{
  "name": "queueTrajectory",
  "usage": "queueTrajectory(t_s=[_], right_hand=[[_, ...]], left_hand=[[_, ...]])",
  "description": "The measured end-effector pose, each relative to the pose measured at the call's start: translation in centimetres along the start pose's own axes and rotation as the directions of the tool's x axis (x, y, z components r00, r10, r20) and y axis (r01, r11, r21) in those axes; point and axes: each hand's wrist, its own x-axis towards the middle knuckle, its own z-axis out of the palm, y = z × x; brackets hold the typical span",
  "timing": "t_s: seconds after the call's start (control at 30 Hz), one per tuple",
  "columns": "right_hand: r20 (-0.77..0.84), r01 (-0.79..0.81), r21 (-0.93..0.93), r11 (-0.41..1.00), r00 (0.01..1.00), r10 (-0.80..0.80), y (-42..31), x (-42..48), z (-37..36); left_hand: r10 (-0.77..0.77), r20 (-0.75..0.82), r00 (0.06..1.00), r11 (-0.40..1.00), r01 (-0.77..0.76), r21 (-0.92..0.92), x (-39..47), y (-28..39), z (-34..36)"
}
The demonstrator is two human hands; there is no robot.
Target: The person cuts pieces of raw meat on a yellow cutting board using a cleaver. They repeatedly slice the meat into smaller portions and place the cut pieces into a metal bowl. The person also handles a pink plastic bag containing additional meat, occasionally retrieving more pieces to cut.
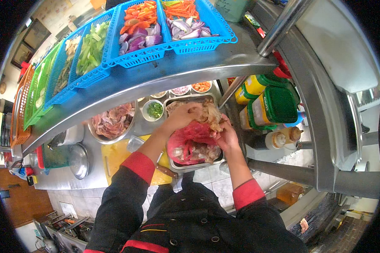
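Observation:
A metal tray [194, 166] holds pale pieces of meat with a red plastic bag [185, 136] among them. Over the tray's far part, my left hand [186, 114] rests on a lump of pale meat [210, 115], its fingertips partly hidden. My right hand [226, 134] pinches the near end of that lump beside the bag's right edge. Left of the tray, a yellow cutting board [117, 155] carries a knife with a wooden handle [167, 170] and a clear plastic container [134, 144], partly behind my left forearm.
A metal bowl of raw meat [112, 121] and a small bowl of chopped greens [153, 110] stand to the left. Overhead, a steel shelf [177, 74] with blue vegetable baskets [136, 61] crosses the view. Green-lidded tubs [277, 104] and squeeze bottles [275, 140] stand right.

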Motion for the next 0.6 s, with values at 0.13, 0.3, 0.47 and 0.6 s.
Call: queueTrajectory(t_s=[0.13,0.3,0.47,0.6], right_hand=[[-0.021,0.043,-0.178,0.983,0.999,-0.048,-1.1,-2.9,0.5],[0.058,0.197,-0.338,0.92,0.98,-0.188,0.6,-2.9,-0.7],[0.089,0.233,-0.391,0.89,0.973,-0.215,4.2,-2.9,1.5],[0.103,0.22,-0.621,0.752,0.974,-0.2,6.1,-3.6,5.4]], left_hand=[[-0.019,-0.009,1.0,0.978,0.02,0.206,2.4,0.3,2.8],[-0.15,-0.076,0.986,0.892,0.168,0.42,2.8,0.2,2.4],[-0.359,0.367,0.858,0.61,0.514,-0.603,-2.8,-1.9,1.5],[-0.278,0.289,0.916,0.471,0.392,-0.79,-7.2,-2.7,-0.4]])
